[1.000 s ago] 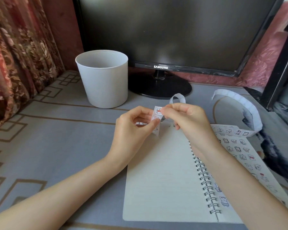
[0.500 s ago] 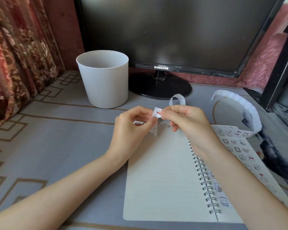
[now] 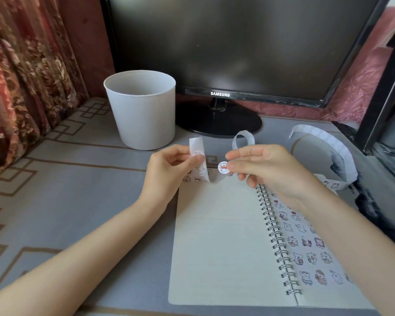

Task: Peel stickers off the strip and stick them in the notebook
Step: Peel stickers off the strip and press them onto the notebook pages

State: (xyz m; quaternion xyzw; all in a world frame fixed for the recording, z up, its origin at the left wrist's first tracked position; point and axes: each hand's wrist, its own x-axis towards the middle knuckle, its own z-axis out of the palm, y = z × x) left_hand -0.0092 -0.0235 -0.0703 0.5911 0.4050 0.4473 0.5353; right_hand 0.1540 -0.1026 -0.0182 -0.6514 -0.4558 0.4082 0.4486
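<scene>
Left hand [image 3: 169, 172] is pinching the sticker strip [image 3: 197, 144] between thumb and fingers, holding its end upright just above the top edge of the notebook [image 3: 219, 242]. Right hand [image 3: 267, 169] is pinching 1 round sticker [image 3: 223, 167] at its fingertips, just beside the strip. The notebook lies open on the table [image 3: 78, 190], left page blank, right page full of stickers. A white bucket [image 3: 144, 112] stands further back.

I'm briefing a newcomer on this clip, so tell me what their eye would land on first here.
First the two hands at centre: the right hand pinches a round sticker, while the left hand holds the sticker strip beside it. Next the open notebook below them, left page blank, right page crowded with stickers. Behind stand a white bucket and a dark monitor.
</scene>
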